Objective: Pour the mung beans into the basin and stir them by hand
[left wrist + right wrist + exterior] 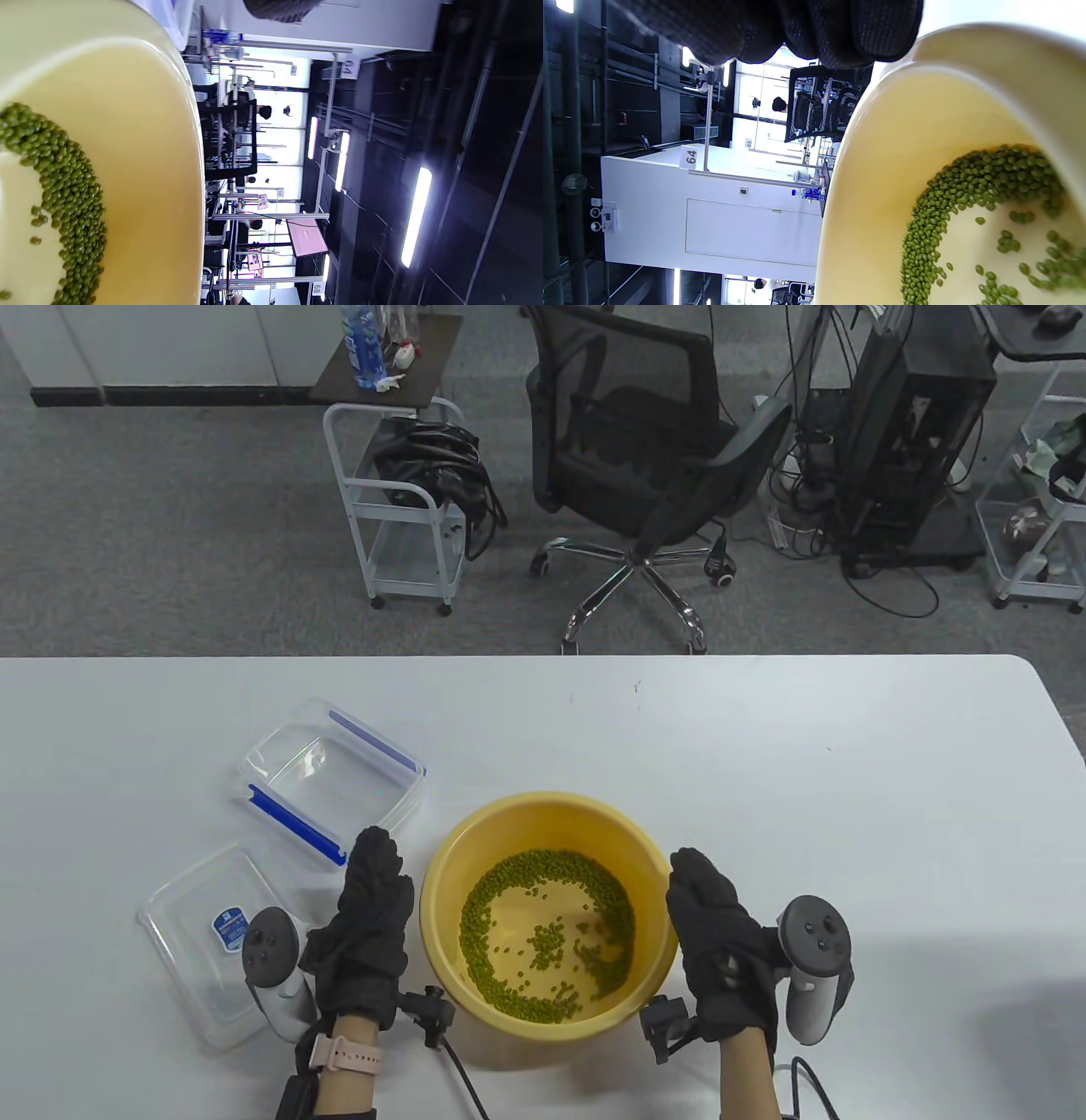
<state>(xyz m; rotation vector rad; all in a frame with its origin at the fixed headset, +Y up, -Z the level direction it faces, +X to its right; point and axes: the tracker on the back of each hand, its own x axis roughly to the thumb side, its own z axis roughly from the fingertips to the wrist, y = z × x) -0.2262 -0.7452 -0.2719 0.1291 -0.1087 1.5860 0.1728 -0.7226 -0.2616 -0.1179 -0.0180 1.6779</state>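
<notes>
On table — one basin (pixel 441 891), two hands

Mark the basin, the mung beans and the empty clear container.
basin (pixel 475 836), table view, far-left yellow rim.
mung beans (pixel 543 867), table view, far arc of the bean ring.
clear container (pixel 327 768), table view, its transparent floor.

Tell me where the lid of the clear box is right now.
In the table view the lid lies flat on the table's near left, just left of the left hand and in front of the empty clear box, well left of the yellow basin.
</notes>
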